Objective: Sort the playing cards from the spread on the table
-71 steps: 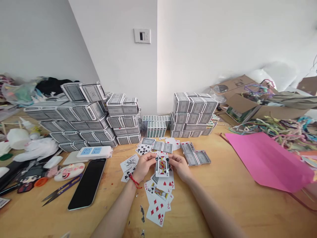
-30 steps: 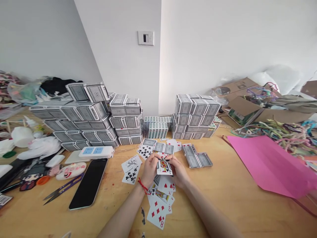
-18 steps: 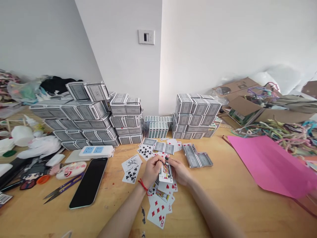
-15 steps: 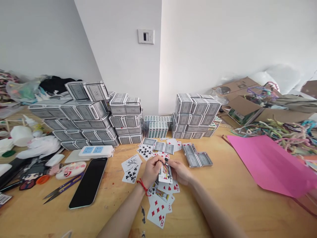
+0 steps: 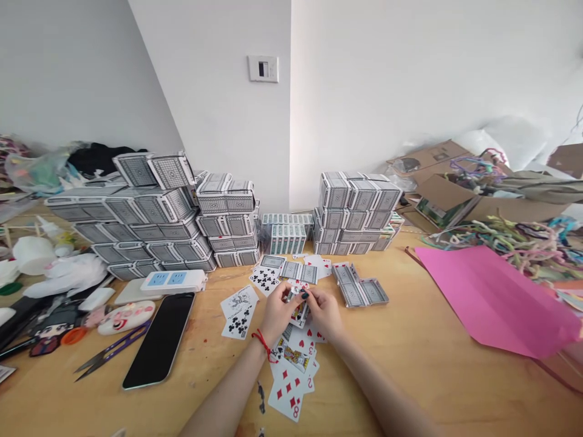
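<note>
Left hand (image 5: 277,314) and right hand (image 5: 325,312) both pinching the face card (image 5: 298,318), fingers curled over its far end; card held mid-surface, above loose cards (image 5: 288,391). Containers: open cardboard box (image 5: 512,210) at right rear, colored strands (image 5: 485,165) and gray-olive fabric (image 5: 537,184) piled at its top, deeper contents hidden. Clear plastic bag (image 5: 31,173) far left, pale colored stuff inside, too blurred to name. Small card boxes (image 5: 288,238) in rows between card-covered block stacks (image 5: 136,206), insides not visible. Surface (image 5: 401,364) is wood.
</note>
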`<state>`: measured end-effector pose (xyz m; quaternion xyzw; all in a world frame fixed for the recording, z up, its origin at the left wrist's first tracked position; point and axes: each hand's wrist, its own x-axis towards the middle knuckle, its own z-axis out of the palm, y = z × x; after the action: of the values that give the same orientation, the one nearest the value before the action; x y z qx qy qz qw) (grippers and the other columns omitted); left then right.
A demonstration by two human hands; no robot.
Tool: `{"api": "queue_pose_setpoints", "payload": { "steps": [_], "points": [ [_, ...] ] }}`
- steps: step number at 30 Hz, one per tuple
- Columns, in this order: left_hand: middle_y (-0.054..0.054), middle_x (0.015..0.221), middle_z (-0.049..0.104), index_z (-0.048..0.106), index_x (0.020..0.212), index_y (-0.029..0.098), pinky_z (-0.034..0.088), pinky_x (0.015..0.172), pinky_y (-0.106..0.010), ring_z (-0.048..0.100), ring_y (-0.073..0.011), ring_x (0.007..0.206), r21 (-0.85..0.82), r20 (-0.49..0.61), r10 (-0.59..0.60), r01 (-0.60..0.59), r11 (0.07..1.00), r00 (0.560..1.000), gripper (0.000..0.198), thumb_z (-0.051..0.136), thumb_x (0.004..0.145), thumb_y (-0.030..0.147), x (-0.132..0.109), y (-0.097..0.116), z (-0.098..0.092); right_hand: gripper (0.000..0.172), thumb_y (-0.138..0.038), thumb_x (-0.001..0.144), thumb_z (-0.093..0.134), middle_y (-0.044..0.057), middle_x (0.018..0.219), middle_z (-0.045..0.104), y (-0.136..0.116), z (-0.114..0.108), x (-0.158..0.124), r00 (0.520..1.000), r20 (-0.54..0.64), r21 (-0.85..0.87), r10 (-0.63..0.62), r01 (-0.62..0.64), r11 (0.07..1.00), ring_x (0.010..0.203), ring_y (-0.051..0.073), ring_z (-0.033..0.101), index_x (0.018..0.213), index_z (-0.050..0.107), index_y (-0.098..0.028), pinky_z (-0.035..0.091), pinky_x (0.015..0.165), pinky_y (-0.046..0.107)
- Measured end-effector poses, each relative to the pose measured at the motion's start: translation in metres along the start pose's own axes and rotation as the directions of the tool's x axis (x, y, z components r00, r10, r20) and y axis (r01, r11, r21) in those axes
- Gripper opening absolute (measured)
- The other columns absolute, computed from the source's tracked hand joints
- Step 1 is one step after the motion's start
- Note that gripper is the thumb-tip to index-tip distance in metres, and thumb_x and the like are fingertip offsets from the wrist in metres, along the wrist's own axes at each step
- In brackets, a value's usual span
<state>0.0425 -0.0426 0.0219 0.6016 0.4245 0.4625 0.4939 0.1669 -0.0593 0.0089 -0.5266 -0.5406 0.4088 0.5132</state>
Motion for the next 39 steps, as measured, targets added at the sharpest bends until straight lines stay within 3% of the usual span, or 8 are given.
{"api": "queue_pose_setpoints", "payload": {
  "steps": [6,10,15,19,23,26,30,39],
  "points": [
    [0.005,0.058,0.041,0.046,0.063,0.017,0.031,0.051,-0.02,0.038,-0.0091,0.055,0.044,-0.124,-0.009,0.014,0.999,0.992,0.021,0.054,0.072,0.035,0.0,-0.009,0.0,0.034,-0.046,0.078,0.042,-0.001,0.053,0.045,0.002,0.01,-0.003,0.999,0.001,-0.089,-0.054,0.054,0.995,0.051,0.012,0.038,0.061,0.051,-0.018,0.03,0.049,0.023],
    [0.006,0.054,0.037,0.042,0.057,0.017,0.029,0.048,-0.019,0.035,-0.0084,0.051,0.016,-0.118,-0.032,0.034,0.999,0.992,0.026,0.055,0.07,0.035,0.0,-0.01,-0.002,0.033,-0.046,0.078,0.041,-0.001,0.056,0.045,0.001,0.008,-0.002,0.998,0.047,-0.03,-0.03,0.031,0.999,0.053,0.012,0.04,0.064,0.049,-0.017,0.031,0.049,0.023],
    [0.005,0.052,0.04,0.047,0.056,0.017,0.029,0.047,-0.019,0.036,-0.0085,0.05,0.013,-0.146,-0.061,0.063,0.998,0.987,0.023,0.058,0.067,0.033,0.001,-0.009,-0.001,0.031,-0.047,0.076,0.043,-0.002,0.056,0.046,0.003,0.001,-0.001,0.979,0.199,0.112,0.042,-0.065,0.992,0.052,0.012,0.042,0.071,0.051,-0.018,0.035,0.05,0.024],
    [0.006,0.05,0.041,0.048,0.052,0.016,0.03,0.048,-0.02,0.038,-0.008,0.05,-0.087,-0.182,-0.091,0.076,0.993,0.979,0.022,0.06,0.064,0.03,0.002,-0.011,-0.002,0.03,-0.046,0.075,0.047,-0.001,0.06,0.05,0.005,0.002,0.0,0.987,0.157,0.12,0.02,-0.039,0.992,0.055,0.013,0.045,0.071,0.055,-0.017,0.036,0.053,0.024],
    [0.005,0.049,0.047,0.054,0.055,0.015,0.031,0.046,-0.02,0.039,-0.0077,0.045,-0.218,-0.061,-0.22,0.202,0.955,0.974,0.019,0.06,0.063,0.031,0.006,-0.012,-0.009,0.033,-0.048,0.073,0.048,-0.002,0.055,0.048,0.008,0.002,0.002,0.981,0.168,0.165,0.096,-0.124,0.978,0.049,0.011,0.043,0.069,0.054,-0.017,0.035,0.048,0.023],
    [0.0,0.057,0.055,0.06,0.064,0.013,0.035,0.048,-0.021,0.046,-0.0106,0.051,-0.121,0.002,-0.181,0.18,0.976,0.984,0.021,0.057,0.066,0.034,0.007,-0.012,-0.014,0.034,-0.049,0.073,0.048,0.0,0.059,0.052,0.008,-0.002,0.003,0.976,0.199,0.148,0.091,-0.122,0.981,0.051,0.012,0.045,0.072,0.055,-0.016,0.036,0.049,0.024],
    [-0.004,0.074,0.062,0.063,0.072,0.016,0.039,0.059,-0.023,0.052,-0.0148,0.066,0.122,-0.031,-0.029,0.033,0.992,0.999,0.022,0.052,0.07,0.034,0.005,-0.01,-0.014,0.033,-0.047,0.073,0.048,-0.001,0.056,0.05,0.005,-0.006,0.004,0.981,0.175,0.08,0.082,-0.097,0.992,0.048,0.011,0.042,0.071,0.057,-0.015,0.033,0.046,0.022],
    [0.003,0.054,0.048,0.051,0.056,0.018,0.034,0.049,-0.02,0.042,-0.0096,0.05,0.29,-0.08,0.024,0.001,0.957,0.996,0.02,0.052,0.069,0.032,0.001,0.002,-0.007,0.035,-0.045,0.071,0.048,-0.005,0.043,0.038,-0.001,-0.002,0.002,0.99,0.084,-0.024,0.113,-0.111,0.994,0.04,0.007,0.031,0.051,0.048,-0.016,0.023,0.038,0.02]
  ]
}}
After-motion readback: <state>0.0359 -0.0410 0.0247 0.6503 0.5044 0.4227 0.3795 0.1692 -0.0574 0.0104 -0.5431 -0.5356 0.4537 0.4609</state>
